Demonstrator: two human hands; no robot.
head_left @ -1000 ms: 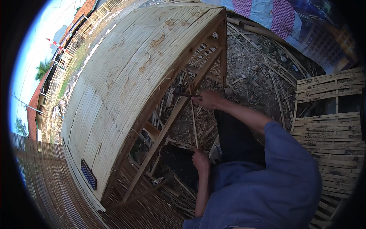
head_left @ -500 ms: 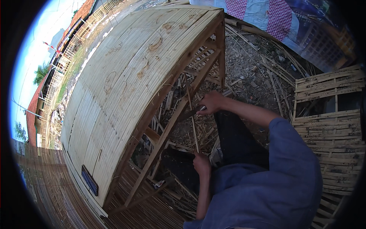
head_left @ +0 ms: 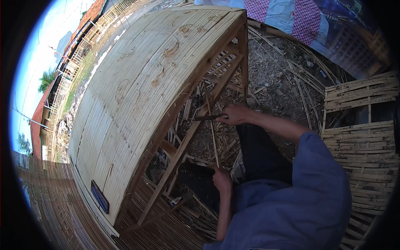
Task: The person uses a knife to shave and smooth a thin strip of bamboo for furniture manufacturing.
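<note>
My left hand (head_left: 222, 180) is closed around the lower end of a thin bamboo strip (head_left: 214, 143). The strip slants up and away, its far part against the slanting wooden brace (head_left: 189, 135) of a bamboo-topped table (head_left: 129, 104). In my right hand (head_left: 234, 113) is a knife whose dark flat blade (head_left: 205, 118) points left and crosses the strip near the brace. Its handle is mostly covered by my fingers. Both hands are over my bent legs, beside the table's open side.
A dark rectangular object (head_left: 100, 196) lies on the tabletop's near left corner. Bamboo slats and shavings litter the ground (head_left: 275, 91). A woven bamboo panel (head_left: 360, 154) stands at the right. Patterned sheeting (head_left: 287, 21) hangs at the far right, and a bamboo fence (head_left: 89, 37) runs far left.
My right hand has turned, and the knife blade has swung from slanting to nearly level across the strip. My left hand keeps its grip on the strip with little movement.
</note>
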